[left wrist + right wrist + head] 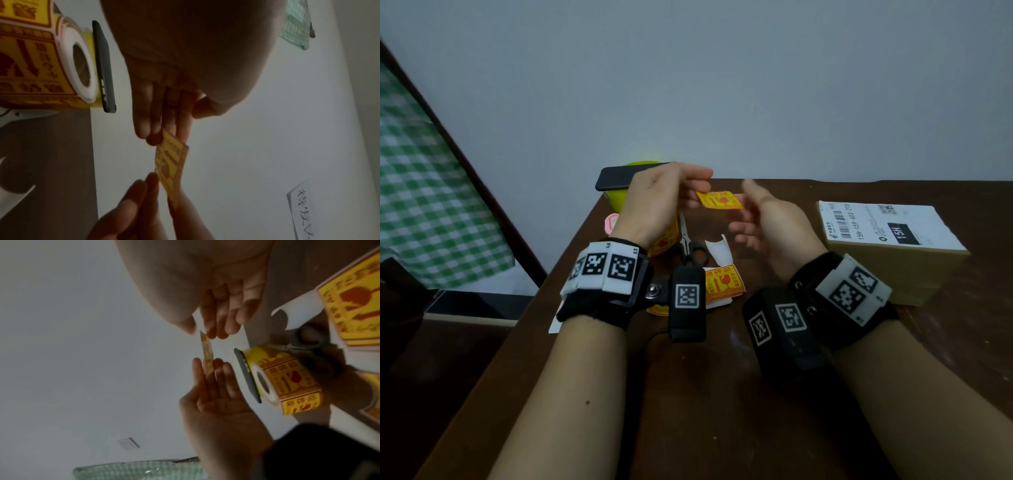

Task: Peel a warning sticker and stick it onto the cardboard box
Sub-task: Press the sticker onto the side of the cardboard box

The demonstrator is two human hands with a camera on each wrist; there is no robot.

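Observation:
My left hand [703, 183] pinches one end of a yellow warning sticker [719, 200] between thumb and fingers and holds it in the air above the table. My right hand [744, 205] is at the sticker's other end with relaxed fingers. In the right wrist view its thumb and fingertips [213, 332] lie on either side of the sticker's tip [206, 352], with a small gap showing. The cardboard box [907, 274], with a white shipping label on top, stands to the right, apart from both hands. The sticker roll [41, 65] lies under my left hand.
Black-handled scissors [690, 246], a curled white backing piece [717, 250] and a loose sheet of stickers [722, 282] lie on the brown table [705, 394]. A dark phone [619, 178] rests on a yellow-green bowl at the far edge. The table drops off at the left.

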